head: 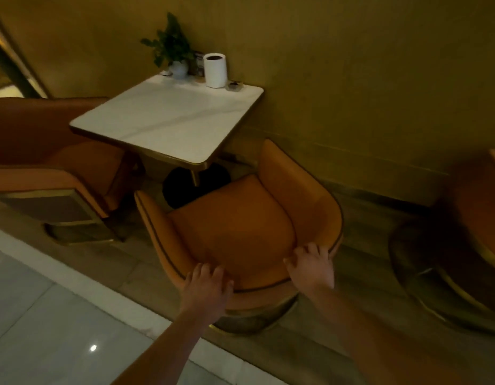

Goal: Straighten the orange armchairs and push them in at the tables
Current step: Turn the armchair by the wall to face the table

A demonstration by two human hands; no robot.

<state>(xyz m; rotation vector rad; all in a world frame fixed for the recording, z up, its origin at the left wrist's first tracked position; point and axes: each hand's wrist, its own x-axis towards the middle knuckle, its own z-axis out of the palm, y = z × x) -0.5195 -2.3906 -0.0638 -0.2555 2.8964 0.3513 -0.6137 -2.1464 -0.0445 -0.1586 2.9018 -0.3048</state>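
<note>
An orange armchair (pixel 235 218) stands in front of me, its seat facing a square white table (pixel 168 118) with a gold rim. The chair's front edge sits a little short of the table's near corner. My left hand (pixel 206 290) grips the top of the curved backrest on its left side. On the right side of the same backrest, my right hand (pixel 311 266) has its fingers curled over the rim. A second orange armchair (pixel 54 168) stands at the table's left side, partly under the tabletop.
The table stands against a wall and carries a potted plant (pixel 171 48), a white cylinder (pixel 215 70) and a small dish (pixel 235 85). Another orange seat (pixel 477 218) is blurred at the right edge. Pale glossy floor tiles (pixel 46 315) lie at lower left.
</note>
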